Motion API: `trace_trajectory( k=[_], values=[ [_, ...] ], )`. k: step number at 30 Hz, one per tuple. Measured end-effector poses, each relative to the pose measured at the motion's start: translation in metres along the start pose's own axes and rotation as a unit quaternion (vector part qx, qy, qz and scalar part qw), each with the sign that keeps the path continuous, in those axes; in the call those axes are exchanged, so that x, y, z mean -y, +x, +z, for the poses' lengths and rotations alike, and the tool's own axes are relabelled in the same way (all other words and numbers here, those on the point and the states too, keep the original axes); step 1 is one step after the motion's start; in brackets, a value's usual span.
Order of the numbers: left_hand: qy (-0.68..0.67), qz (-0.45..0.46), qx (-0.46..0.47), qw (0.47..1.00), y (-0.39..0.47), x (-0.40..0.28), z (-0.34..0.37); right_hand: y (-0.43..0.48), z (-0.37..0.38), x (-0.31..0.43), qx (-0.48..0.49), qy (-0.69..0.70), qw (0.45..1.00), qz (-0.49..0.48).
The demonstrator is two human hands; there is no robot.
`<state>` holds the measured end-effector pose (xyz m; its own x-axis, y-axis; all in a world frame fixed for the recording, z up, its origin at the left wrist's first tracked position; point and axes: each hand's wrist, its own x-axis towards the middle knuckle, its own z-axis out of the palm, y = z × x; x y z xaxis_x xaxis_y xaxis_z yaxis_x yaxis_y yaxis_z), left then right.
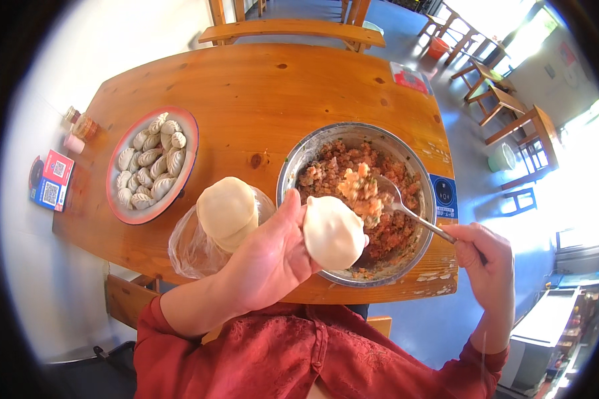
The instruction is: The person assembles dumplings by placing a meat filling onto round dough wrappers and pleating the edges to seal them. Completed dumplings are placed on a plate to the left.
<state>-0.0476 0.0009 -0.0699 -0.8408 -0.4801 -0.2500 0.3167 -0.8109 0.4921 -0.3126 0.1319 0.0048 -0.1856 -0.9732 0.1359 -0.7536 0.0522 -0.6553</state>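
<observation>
On the fingers of my left hand [282, 249], palm up, lies a round dough wrapper [333, 233] near the rim of a metal bowl [404, 272]. Minced meat filling [329, 169] with green bits lies in the bowl. My right hand [484, 254] grips the handle of a metal spoon [416, 215], whose bowl carries a lump of filling [363, 192] above the rest. Left of my left hand, a stack of wrappers [227, 209] sits on a clear plastic bag [192, 249]. Pleated dumplings [150, 167] fill an enamel plate [192, 164] farther left.
Everything stands on a wooden table [259, 99]. Jars [85, 127], a pink cup [73, 143] and a sign with printed codes [52, 180] are at its left edge by the wall. A wooden bench [289, 31] is beyond the far edge; stools [504, 99] stand at the right.
</observation>
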Motion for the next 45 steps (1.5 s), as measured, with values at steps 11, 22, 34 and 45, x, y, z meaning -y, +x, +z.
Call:
trace_trajectory(
  k=[11, 22, 34, 45],
  values=[
    [-0.029, 0.043, 0.04, 0.998, 0.027, 0.01, -0.004, -0.013, 0.025, -0.012, -0.095, -0.181, 0.964, -0.169],
    [-0.033, 0.064, 0.029, 0.997, 0.037, 0.007, -0.005, -0.011, 0.018, -0.008, -0.083, -0.111, 0.982, -0.131],
    [0.021, 0.077, 0.01, 0.997, 0.033, 0.0, -0.006, -0.013, -0.005, 0.004, -0.131, -0.163, 0.973, -0.099],
    [0.035, 0.088, 0.028, 0.995, 0.025, -0.009, -0.014, -0.018, 0.029, -0.013, -0.007, -0.26, 0.954, -0.148]
  ],
)
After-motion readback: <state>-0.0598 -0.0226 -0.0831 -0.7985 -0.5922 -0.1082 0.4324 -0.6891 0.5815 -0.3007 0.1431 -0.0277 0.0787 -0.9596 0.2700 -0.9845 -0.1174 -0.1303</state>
